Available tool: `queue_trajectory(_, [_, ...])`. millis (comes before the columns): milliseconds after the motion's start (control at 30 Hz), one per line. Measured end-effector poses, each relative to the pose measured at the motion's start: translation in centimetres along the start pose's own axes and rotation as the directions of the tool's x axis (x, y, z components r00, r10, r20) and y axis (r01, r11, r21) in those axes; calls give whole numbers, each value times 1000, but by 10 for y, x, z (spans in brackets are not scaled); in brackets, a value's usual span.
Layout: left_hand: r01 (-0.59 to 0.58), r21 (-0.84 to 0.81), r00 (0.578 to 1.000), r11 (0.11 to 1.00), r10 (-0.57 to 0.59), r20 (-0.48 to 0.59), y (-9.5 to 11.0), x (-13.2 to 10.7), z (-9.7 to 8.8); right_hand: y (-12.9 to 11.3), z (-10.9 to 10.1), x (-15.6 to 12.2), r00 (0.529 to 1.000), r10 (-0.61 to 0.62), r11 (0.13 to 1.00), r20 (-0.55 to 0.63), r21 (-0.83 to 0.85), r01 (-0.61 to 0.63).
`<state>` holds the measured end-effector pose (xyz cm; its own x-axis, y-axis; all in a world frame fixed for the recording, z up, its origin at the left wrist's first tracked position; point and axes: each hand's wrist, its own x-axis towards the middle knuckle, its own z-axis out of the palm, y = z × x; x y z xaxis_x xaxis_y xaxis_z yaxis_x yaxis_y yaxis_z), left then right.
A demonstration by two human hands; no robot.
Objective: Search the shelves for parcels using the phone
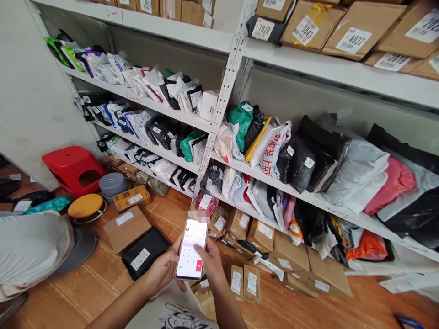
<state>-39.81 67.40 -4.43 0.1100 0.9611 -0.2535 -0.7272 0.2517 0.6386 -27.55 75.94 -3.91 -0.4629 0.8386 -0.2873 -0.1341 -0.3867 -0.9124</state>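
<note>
The left hand (166, 265) and right hand (211, 259) hold a phone (187, 258) between them, its lit screen showing a number keypad with a red key at lower right; the right thumb lies over the screen. To the left, a black package (154, 244) lies on the wooden floor (85, 290) near a brown carton (137, 228). Farther left stands a red plastic stool (63, 160). White metal shelves (164, 103) carry rows of labelled bagged parcels (303, 167), with brown boxes (338, 34) marked 5043 and 4022 among those up high
</note>
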Motion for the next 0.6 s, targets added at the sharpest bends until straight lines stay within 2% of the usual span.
queue_trajectory(133, [18, 22, 1000, 1000, -18, -7, -4, 7, 5, 7, -11, -7, 994, 3, 1000, 108, 8, -4])
queue_trajectory(300, [64, 8, 998, 998, -64, 27, 1, 22, 9, 13, -17, -3, 998, 57, 980, 5, 189, -57])
queue_trajectory(367, [56, -4, 997, 998, -56, 59, 4, 29, 7, 9, -19, 3, 999, 49, 973, 8, 224, -49])
queue_trajectory(600, [19, -66, 974, 998, -3, 228, 26, 60, -11, -9, -24, 32, 999, -44, 987, 25, 158, 40])
